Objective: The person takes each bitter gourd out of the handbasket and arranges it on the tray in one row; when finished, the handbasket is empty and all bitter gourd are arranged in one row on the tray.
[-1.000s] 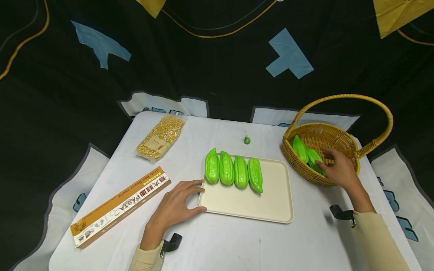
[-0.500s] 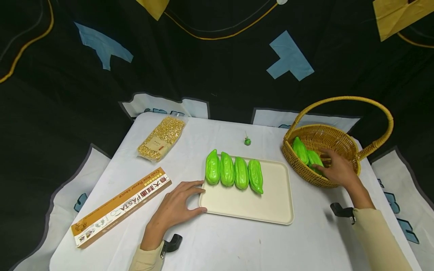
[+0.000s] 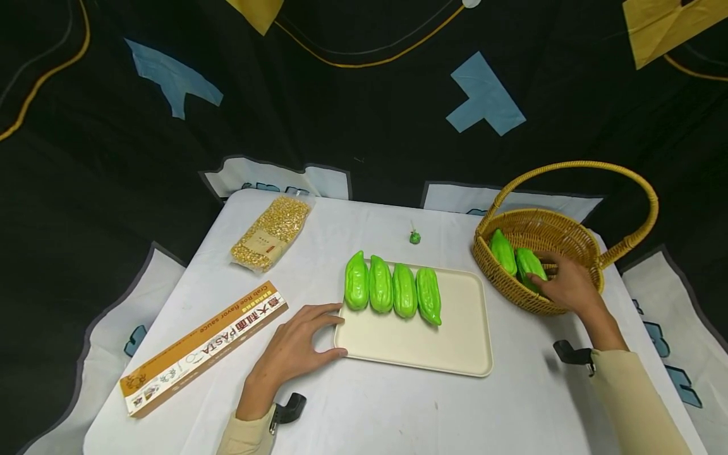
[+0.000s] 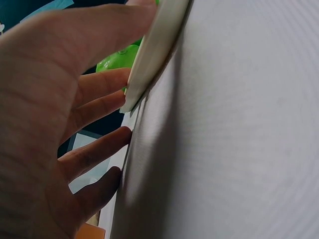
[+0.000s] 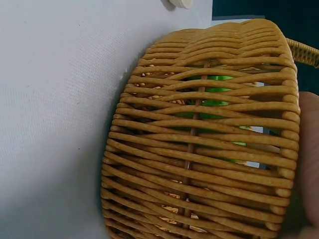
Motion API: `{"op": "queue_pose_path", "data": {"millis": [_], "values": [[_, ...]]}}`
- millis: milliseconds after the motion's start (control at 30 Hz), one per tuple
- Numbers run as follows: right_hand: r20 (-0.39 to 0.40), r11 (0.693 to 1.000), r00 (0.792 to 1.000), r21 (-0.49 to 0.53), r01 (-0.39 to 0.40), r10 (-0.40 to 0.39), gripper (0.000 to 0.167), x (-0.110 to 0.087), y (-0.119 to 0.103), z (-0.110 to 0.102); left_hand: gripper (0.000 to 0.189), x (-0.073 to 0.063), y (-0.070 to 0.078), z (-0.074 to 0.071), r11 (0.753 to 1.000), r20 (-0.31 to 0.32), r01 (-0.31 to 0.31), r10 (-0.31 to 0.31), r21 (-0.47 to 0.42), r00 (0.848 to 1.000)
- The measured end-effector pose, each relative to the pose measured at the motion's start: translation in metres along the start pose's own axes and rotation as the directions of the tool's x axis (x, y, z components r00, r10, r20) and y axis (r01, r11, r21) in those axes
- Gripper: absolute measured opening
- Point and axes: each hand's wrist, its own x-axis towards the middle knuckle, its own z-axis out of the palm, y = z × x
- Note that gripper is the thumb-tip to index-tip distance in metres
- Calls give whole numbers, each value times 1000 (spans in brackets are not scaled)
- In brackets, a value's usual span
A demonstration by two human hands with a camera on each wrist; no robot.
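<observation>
Several glossy green bitter melons [image 3: 405, 291] lie side by side along the far part of a cream tray [image 3: 455, 354]. My left hand [image 3: 292, 344] is at the tray's left end, thumb and index fingertip at its rim, fingers spread and fairly straight; the left wrist view shows the fingertips along the rim [image 4: 157, 47]. My right hand [image 3: 571, 284] reaches over the near rim of a wicker basket [image 3: 512, 294] and holds a bitter melon [image 3: 529, 262] between thumb and fingers. Another bitter melon [image 3: 503, 251] lies beside it. In the right wrist view, the weave [image 5: 199, 134] mostly hides the melons.
A bag of yellow kernels [image 3: 275, 230] lies at the back left, a long pasta box [image 3: 205, 347] in front of it. Behind the tray sits a tiny green object [image 3: 415, 237]. The basket's tall handle [image 3: 574, 165] arches over its opening. A dark curtain [image 3: 364, 114] hangs behind the table.
The bitter melon at my right hand has shifted and turned slightly within the basket as the fingers closed about it. My left hand and the tray stay put.
</observation>
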Motion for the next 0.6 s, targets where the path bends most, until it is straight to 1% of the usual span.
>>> {"op": "queue_pose_path", "data": {"millis": [233, 433, 600], "values": [[-116, 999, 993, 27, 16, -13, 64, -4, 0, 2, 60, 1, 0, 0, 1000, 0, -3, 3, 5, 1000], [-174, 997, 985, 76, 15, -2, 67, -10, -5, 0, 59, 1, 0, 0, 1000, 3, -4, 4, 9, 1000], [-229, 994, 974, 104, 26, -2, 67, -16, -15, -3, 59, 0, 1, -1, 1000, -1, -3, 3, 9, 1000]]}}
